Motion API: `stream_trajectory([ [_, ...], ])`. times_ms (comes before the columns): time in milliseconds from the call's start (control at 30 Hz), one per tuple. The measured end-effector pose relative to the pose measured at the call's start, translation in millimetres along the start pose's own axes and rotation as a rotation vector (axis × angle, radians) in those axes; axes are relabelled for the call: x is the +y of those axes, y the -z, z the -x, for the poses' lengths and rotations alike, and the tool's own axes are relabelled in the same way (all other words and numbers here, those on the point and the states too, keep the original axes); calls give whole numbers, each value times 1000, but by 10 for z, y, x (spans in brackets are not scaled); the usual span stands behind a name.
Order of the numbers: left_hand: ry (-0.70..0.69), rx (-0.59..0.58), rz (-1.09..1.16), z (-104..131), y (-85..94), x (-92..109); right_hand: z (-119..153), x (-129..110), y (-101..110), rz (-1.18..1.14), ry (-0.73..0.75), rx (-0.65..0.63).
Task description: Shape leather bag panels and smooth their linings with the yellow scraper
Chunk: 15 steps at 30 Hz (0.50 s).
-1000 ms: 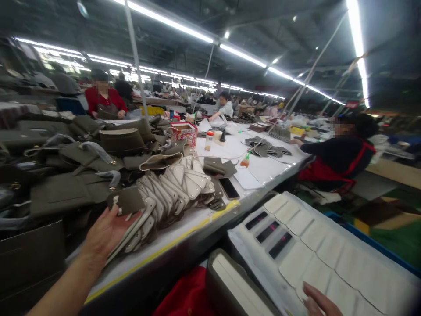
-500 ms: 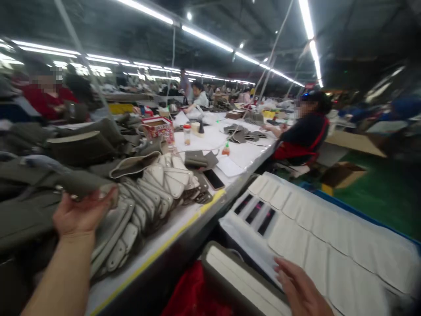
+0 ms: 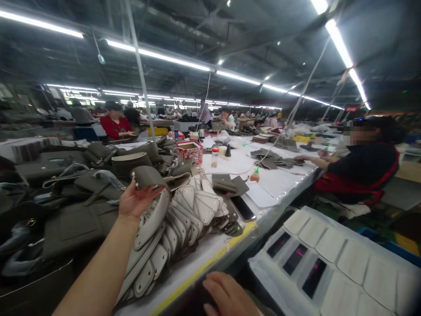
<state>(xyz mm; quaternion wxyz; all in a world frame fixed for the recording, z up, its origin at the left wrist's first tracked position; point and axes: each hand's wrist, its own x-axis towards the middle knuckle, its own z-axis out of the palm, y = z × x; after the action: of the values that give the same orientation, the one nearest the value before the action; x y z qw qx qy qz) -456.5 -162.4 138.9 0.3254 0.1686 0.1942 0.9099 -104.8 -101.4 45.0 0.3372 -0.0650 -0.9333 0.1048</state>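
My left hand [image 3: 136, 199] is closed on a curved olive-grey leather flap [image 3: 148, 177] with small metal studs at its edge. The flap is lifted above a fanned stack of similar leather pieces [image 3: 189, 206], whose pale undersides and rivets face up. Left of that hand lies a heap of olive-grey leather bags [image 3: 75, 215], some with handles wrapped in plastic. My right hand [image 3: 230, 294] hovers low by the table's front edge, fingers stretched out and slightly bent, with nothing seen in them. Its lower part is cut off by the frame.
A phone [image 3: 242, 207] rests on the white table [image 3: 230, 164] near its yellow-taped edge. Behind stand a red patterned box [image 3: 190, 152], a jar [image 3: 215, 158] and a glue bottle [image 3: 255, 175]. A padded tray [image 3: 345, 254] is at right; a co-worker [image 3: 358, 162] sits beyond it.
My view has swung left, so things appear further right. My left hand has raised the flap off the stack's left side. My right hand has moved left, away from the padded tray.
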Motion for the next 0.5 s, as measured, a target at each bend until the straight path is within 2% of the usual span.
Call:
stream_trajectory([
  [133,136,-51,5,102,-257,-174,-694,-258,-223,44,120,-161],
  [233,285,-87,-47,162,-435,-382,-1221,-286,-411,95,226,-255],
  [267,329,-98,-73,164,-486,-457,-1363,-225,-489,121,204,-292],
  [300,359,-106,-103,159,-540,-525,-1476,-131,-570,162,113,-341],
  [367,360,-118,-148,143,-687,-605,-1600,120,-728,240,-158,-497],
  [433,269,-151,-131,152,-917,-575,-1610,366,-846,245,-300,-581],
  [500,113,-237,-61,216,-1218,-441,-1574,509,-894,258,-293,-574],
])
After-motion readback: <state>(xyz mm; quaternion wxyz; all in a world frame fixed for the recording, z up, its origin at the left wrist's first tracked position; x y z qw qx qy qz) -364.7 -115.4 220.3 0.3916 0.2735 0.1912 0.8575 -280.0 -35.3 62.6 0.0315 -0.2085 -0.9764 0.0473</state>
